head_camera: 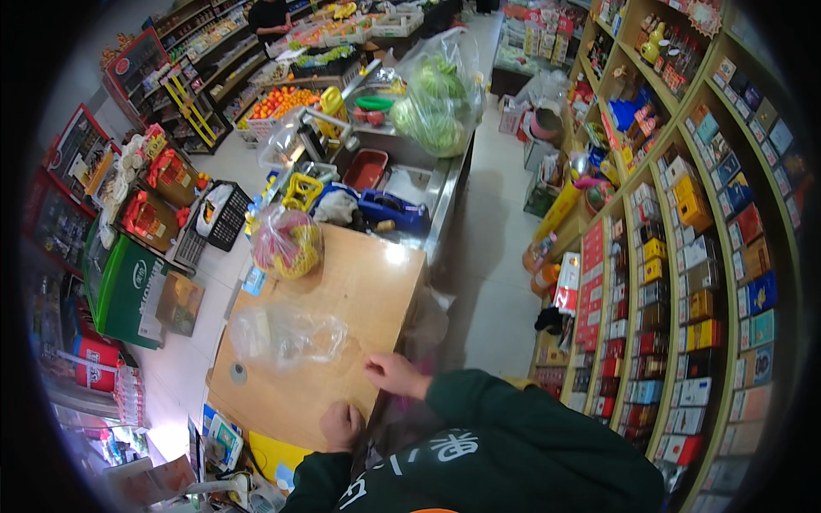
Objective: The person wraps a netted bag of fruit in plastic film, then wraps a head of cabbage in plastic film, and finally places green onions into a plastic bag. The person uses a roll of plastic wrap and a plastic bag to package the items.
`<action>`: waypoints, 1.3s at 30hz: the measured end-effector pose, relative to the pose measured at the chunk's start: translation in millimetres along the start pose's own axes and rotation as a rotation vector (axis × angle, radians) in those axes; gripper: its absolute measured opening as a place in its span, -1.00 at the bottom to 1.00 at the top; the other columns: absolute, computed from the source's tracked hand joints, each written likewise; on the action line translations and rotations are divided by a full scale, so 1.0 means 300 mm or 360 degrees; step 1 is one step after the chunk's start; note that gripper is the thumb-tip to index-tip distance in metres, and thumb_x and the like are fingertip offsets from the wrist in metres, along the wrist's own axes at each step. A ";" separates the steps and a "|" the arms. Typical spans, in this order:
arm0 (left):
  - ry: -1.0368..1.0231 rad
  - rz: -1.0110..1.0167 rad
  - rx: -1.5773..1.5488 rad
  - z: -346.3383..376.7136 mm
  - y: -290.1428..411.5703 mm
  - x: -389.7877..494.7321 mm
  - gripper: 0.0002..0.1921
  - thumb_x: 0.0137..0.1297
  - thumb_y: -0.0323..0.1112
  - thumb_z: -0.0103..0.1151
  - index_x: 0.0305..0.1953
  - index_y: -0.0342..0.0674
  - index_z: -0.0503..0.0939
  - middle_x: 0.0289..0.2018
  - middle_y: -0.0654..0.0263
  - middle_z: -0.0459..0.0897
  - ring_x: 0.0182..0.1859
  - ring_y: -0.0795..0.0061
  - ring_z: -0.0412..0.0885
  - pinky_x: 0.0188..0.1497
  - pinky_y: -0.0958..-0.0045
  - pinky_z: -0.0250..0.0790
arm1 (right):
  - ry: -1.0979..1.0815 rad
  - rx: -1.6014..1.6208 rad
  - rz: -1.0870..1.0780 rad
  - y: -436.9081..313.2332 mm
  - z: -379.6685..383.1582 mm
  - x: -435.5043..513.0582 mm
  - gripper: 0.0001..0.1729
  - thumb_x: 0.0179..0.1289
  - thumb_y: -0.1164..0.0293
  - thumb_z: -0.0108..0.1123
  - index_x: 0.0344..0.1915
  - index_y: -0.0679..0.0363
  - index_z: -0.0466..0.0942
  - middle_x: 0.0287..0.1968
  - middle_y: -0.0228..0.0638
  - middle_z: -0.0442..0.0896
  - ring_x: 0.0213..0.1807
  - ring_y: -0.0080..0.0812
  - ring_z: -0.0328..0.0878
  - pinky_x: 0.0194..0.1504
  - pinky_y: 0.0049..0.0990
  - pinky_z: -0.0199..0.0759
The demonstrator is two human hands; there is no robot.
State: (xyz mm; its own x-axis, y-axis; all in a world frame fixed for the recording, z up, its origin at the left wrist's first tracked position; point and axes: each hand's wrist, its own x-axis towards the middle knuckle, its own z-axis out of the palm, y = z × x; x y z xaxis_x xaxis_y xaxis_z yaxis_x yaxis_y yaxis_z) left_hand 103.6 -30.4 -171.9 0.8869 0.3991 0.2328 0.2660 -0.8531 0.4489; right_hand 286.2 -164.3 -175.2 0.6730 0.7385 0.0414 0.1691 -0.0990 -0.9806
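Observation:
My left hand (342, 425) lies curled on the near edge of a wooden counter top (378, 288). My right hand (396, 375), fingers bent inward, is at the counter's right edge; nothing shows in either hand. Beyond them lies a crumpled clear plastic bag (288, 336), with a pale patch at its left end. A round grey disc (238, 374) is set in the counter to the left. Towards the far left corner sits a full clear plastic bag (287, 242) with yellow and pink contents that I cannot identify.
Past the counter, a blue tape dispenser (394, 208), a red tray (365, 168) and a large bag of cabbages (442, 102) occupy a metal sink-like bench (442, 199). Shelves of boxed cigarettes (699, 301) line the right. A payment device (224, 439) stands near left. A person (269, 22) stands far off.

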 end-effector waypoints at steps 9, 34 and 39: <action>0.0058 0.0060 0.0126 0.009 0.049 0.020 -0.79 0.16 -0.30 0.16 -0.56 -0.16 0.43 -0.58 0.13 0.48 -0.53 0.00 0.49 -0.52 0.11 0.34 | -0.0226 -0.0252 0.0800 0.335 -0.270 -0.413 -0.70 0.25 0.19 0.24 -0.22 0.21 0.64 -0.29 -0.16 0.74 -0.25 -0.15 0.70 -0.18 -0.26 0.54; 0.0066 0.0065 0.0141 -0.008 0.043 0.011 -0.81 0.12 -0.29 0.15 -0.57 -0.16 0.45 -0.58 0.14 0.49 -0.52 0.02 0.52 -0.49 0.09 0.40 | -0.0808 -0.1058 0.1294 0.283 -0.647 -0.536 -0.56 0.27 0.10 0.14 -0.13 0.25 0.67 -0.07 0.08 0.68 0.03 0.11 0.61 0.03 -0.07 0.47; 0.0046 0.0040 0.0106 -0.022 0.063 0.043 -0.83 0.10 -0.33 0.15 -0.57 -0.16 0.44 -0.59 0.13 0.47 -0.53 0.02 0.51 -0.50 0.10 0.38 | -0.0893 -0.1050 0.1217 0.341 -0.710 -0.503 -0.49 0.31 0.06 0.13 0.04 0.23 0.60 0.08 0.05 0.63 0.17 0.07 0.54 0.14 -0.10 0.42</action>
State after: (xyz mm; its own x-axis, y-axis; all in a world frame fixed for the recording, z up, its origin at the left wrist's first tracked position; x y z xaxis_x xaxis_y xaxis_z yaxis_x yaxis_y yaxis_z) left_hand 117.6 -39.1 -154.8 0.8826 0.3858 0.2686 0.2691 -0.8832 0.3842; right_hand 355.3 -428.0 -240.9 0.3752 0.5111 -0.7733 0.3102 -0.8554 -0.4149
